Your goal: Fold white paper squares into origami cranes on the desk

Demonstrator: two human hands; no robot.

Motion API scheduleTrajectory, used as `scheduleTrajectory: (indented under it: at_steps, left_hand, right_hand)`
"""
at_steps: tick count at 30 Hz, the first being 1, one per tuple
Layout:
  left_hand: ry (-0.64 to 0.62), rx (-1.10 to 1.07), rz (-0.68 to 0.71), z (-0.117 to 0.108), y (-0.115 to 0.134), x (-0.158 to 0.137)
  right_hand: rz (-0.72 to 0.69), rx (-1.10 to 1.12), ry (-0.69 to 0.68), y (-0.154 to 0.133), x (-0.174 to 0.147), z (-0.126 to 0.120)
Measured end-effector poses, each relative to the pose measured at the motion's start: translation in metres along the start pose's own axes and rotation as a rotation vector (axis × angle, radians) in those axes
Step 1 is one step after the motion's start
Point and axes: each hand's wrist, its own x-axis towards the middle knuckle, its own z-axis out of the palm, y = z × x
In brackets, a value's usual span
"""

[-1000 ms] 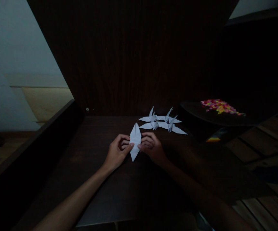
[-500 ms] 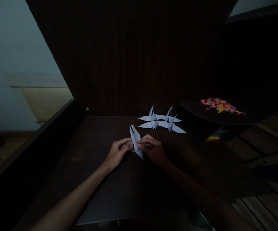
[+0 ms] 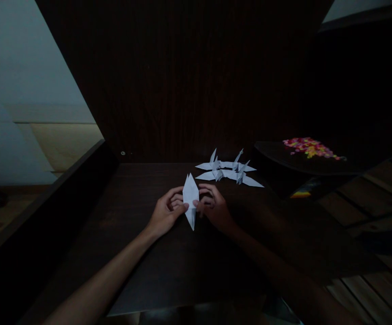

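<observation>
Between my hands is a white folded paper [image 3: 191, 192], a long diamond with two points at its far end and one point toward me. My left hand [image 3: 169, 208] grips its left edge, thumb on the front face and fingers behind. From the other side my right hand [image 3: 214, 206] pinches the right edge with its thumb, fingers curled at the edge. Just beyond, to the right, several white origami cranes [image 3: 230, 175] stand in two rows on the dark tabletop [image 3: 142, 266], wings spread sideways.
A dark upright panel [image 3: 189, 81] closes off the back of the table, and a low dark board [image 3: 43, 198] runs along the left. On a rounded shelf [image 3: 331, 168] to the right lies a pile of small pink, red and yellow pieces [image 3: 313, 148]. Wooden slats [image 3: 368, 203] show at far right.
The folded paper has turned from nearly edge-on to face me flat and stands straighter. Both thumbs now rest on its front, the right hand shifted to its right edge. The cranes have not moved.
</observation>
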Motion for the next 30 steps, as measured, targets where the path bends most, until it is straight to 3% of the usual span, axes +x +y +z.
scheduleTrajectory:
  at_steps: [5,10,19,26,30]
  left_hand:
    - [0.038,-0.023,0.031,0.0,0.004,0.0]
    - [0.068,0.061,0.019,-0.002,0.004,0.001]
    - [0.094,0.069,0.111,-0.004,0.005,0.002]
    - [0.078,0.081,0.065,-0.005,0.006,0.0]
    - [0.114,0.082,0.044,-0.002,0.009,-0.002]
  right_hand:
    - [0.052,-0.02,-0.085,0.0,0.001,0.001]
    - [0.061,0.122,-0.137,-0.003,0.001,0.0]
    - [-0.044,0.157,-0.191,-0.009,0.0,-0.006]
    - [-0.073,0.008,-0.084,-0.009,0.001,-0.004]
    - [-0.015,0.024,-0.067,-0.007,0.0,-0.003]
